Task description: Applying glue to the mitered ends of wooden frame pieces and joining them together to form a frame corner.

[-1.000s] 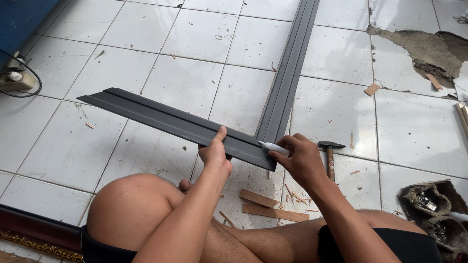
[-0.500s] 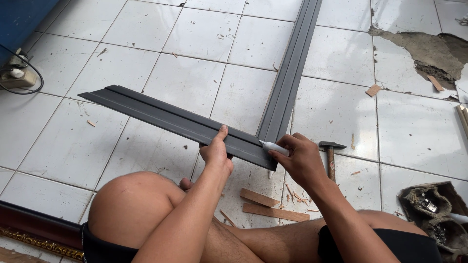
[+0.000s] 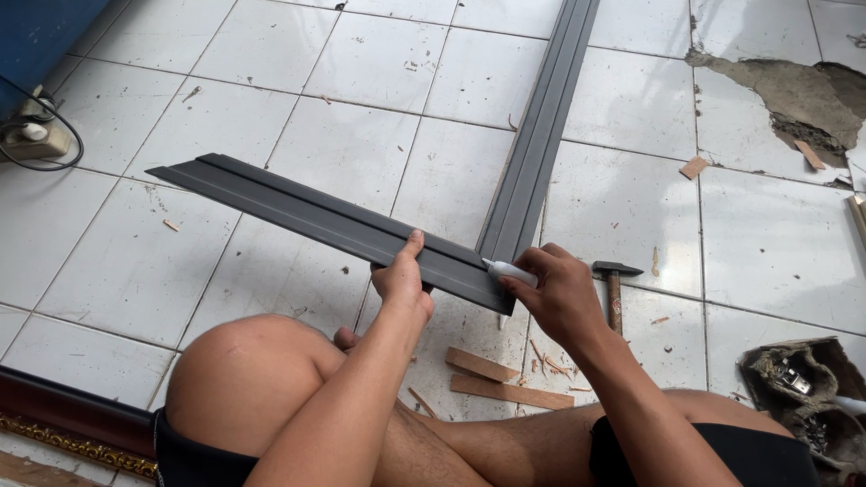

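Note:
A dark grey grooved strip point(image 3: 298, 209) lies slanted across the white tiled floor point(image 3: 135, 271), its right end meeting a second grey strip point(image 3: 541, 126) that runs away toward the top. My left hand point(image 3: 401, 281) presses down on the slanted strip near its right end, thumb along its edge. In my right hand point(image 3: 561, 293) is a white marker point(image 3: 510, 271), its tip at the corner where the two strips meet. My bare knee point(image 3: 248, 383) rises below the hands.
A hammer point(image 3: 615, 289) lies on the tile right of my right hand. Thin wood offcuts point(image 3: 505, 379) lie by my leg. Broken tile with bare mortar point(image 3: 794, 99) at top right. A socket block with black cable point(image 3: 36, 135) far left. A dirty pouch point(image 3: 803, 388) at lower right.
Both hands stay at the joint of the strips. Only the view has shifted slightly.

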